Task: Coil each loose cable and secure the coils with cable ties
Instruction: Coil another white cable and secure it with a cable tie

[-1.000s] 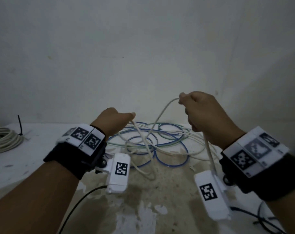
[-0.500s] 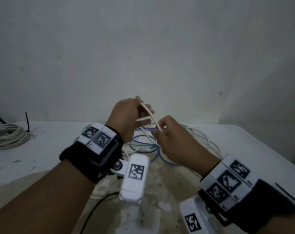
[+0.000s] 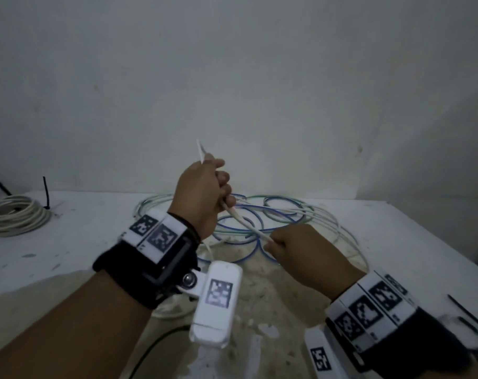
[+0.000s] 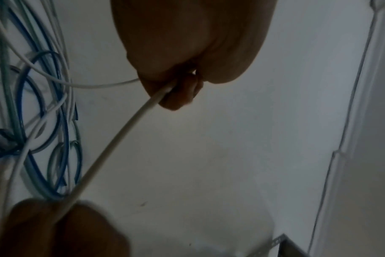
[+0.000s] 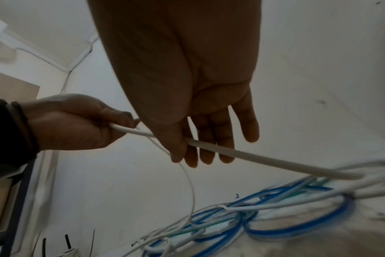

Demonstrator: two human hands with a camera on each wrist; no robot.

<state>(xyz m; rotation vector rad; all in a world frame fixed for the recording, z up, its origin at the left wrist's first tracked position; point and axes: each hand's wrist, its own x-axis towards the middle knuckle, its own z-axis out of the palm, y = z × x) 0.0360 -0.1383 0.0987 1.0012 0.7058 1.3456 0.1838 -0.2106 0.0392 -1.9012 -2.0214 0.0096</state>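
Head view: white cable (image 3: 244, 221) taut between fisted left hand (image 3: 202, 192) grip and right hand (image 3: 300, 255) thumb-finger pinch.

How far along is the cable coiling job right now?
Done: one white coil at the table's far left looks bundled, with a black cable tie on it. In hand: the left hand grips a white cable while the right hand pinches it further along; no loops formed yet. Left: the tangled pile of blue, green and white cables still lies loose on the table.
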